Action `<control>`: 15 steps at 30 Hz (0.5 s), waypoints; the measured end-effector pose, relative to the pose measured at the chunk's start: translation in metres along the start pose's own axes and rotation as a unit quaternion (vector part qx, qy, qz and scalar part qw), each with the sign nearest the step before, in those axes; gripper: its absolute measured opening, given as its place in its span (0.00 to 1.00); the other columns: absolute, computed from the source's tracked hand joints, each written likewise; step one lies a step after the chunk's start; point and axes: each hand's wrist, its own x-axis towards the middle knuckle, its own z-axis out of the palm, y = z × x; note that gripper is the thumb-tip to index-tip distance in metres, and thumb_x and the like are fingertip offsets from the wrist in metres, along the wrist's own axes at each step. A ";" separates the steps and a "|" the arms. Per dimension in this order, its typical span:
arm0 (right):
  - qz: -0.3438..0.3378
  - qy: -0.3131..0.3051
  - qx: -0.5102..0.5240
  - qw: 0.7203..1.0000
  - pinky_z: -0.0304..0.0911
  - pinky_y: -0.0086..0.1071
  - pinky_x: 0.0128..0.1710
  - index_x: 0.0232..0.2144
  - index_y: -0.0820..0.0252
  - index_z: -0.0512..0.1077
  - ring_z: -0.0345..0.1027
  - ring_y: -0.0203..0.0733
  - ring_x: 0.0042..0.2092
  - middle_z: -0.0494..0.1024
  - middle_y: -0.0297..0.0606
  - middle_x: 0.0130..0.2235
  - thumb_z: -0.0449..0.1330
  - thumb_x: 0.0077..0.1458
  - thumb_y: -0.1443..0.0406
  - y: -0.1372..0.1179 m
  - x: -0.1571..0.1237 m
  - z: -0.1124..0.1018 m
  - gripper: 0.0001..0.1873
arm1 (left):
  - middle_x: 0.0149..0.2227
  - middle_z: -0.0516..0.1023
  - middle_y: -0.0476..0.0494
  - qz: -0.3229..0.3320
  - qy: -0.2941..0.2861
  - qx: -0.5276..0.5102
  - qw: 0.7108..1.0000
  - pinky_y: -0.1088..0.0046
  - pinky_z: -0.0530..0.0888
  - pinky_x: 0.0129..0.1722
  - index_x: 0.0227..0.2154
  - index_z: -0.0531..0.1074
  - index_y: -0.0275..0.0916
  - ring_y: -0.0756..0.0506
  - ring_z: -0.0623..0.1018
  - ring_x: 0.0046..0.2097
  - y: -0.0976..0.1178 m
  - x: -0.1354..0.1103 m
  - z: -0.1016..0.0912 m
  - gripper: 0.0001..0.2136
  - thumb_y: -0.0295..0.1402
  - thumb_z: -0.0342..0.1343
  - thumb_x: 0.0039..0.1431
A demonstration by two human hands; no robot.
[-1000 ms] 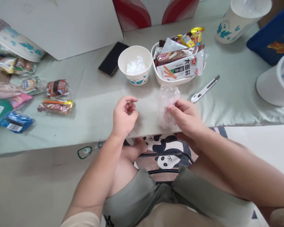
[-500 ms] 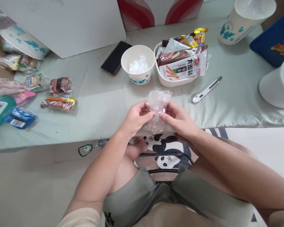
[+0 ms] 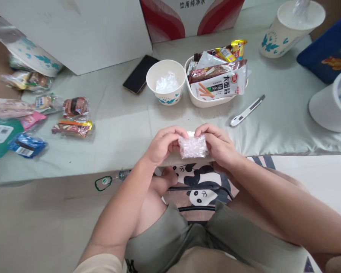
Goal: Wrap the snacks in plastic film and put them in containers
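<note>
Between my two hands is a crinkled clear plastic bag (image 3: 193,147), folded into a small, roughly rectangular packet. My left hand (image 3: 166,143) pinches its left end with thumb and fingers. On the other side, my right hand (image 3: 217,143) grips the right end, fingertips near the top edge. Both hands are at the front edge of the cloth-covered table (image 3: 125,132). Beyond them stands a paper bowl (image 3: 168,99) with blue leaf prints, holding crumpled clear plastic. Beside it, a white oval container (image 3: 200,102) is heaped with snack packets (image 3: 218,81).
A white utility knife (image 3: 247,111) lies right of the container. A black phone (image 3: 140,74) rests behind the bowl, near a large white box (image 3: 102,34). Wrapped snacks (image 3: 74,128) lie at left. A paper bucket (image 3: 287,32) and a white tub (image 3: 326,106) stand at right.
The clear plastic bag went from loosely bunched and upright to a flatter, compact rectangle. Both hands shifted slightly, with fingertips now at its upper edge and ends.
</note>
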 end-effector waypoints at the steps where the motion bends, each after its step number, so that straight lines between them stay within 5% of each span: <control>1: 0.004 -0.001 0.004 1.000 0.55 0.31 0.25 0.33 0.55 0.69 0.58 0.35 0.26 0.65 0.30 0.25 0.52 0.58 0.60 0.000 0.001 -0.001 0.08 | 0.25 0.73 0.49 0.007 0.005 -0.002 1.000 0.73 0.70 0.25 0.27 0.75 0.39 0.51 0.71 0.25 0.002 0.001 0.001 0.11 0.43 0.61 0.50; 3: 0.000 -0.010 -0.013 1.000 0.56 0.32 0.26 0.32 0.54 0.68 0.59 0.37 0.26 0.64 0.30 0.24 0.52 0.60 0.57 -0.002 0.003 -0.001 0.10 | 0.26 0.72 0.49 0.030 0.025 0.030 0.999 0.73 0.69 0.26 0.26 0.74 0.39 0.52 0.69 0.26 0.005 0.005 0.002 0.13 0.45 0.61 0.50; 7: -0.092 0.030 -0.178 0.979 0.58 0.31 0.28 0.31 0.55 0.65 0.59 0.34 0.26 0.67 0.28 0.26 0.61 0.55 0.59 -0.006 0.010 0.001 0.09 | 0.26 0.72 0.52 0.053 0.074 0.142 0.986 0.76 0.67 0.26 0.30 0.72 0.40 0.53 0.70 0.25 0.003 0.013 0.003 0.10 0.34 0.67 0.45; 11: -0.240 0.106 -0.322 0.910 0.66 0.35 0.35 0.38 0.54 0.69 0.68 0.40 0.34 0.75 0.36 0.36 0.60 0.55 0.62 -0.003 0.020 -0.002 0.07 | 0.31 0.76 0.50 0.115 0.130 0.177 0.969 0.76 0.70 0.29 0.34 0.73 0.41 0.53 0.73 0.28 0.002 0.017 -0.007 0.11 0.32 0.65 0.47; 15: -0.275 0.184 -0.396 0.857 0.68 0.37 0.37 0.40 0.54 0.71 0.70 0.42 0.36 0.77 0.38 0.38 0.57 0.58 0.65 -0.001 0.025 -0.014 0.07 | 0.37 0.78 0.49 0.213 0.245 0.195 0.926 0.74 0.75 0.33 0.41 0.69 0.44 0.51 0.77 0.32 0.011 0.017 -0.021 0.16 0.32 0.66 0.49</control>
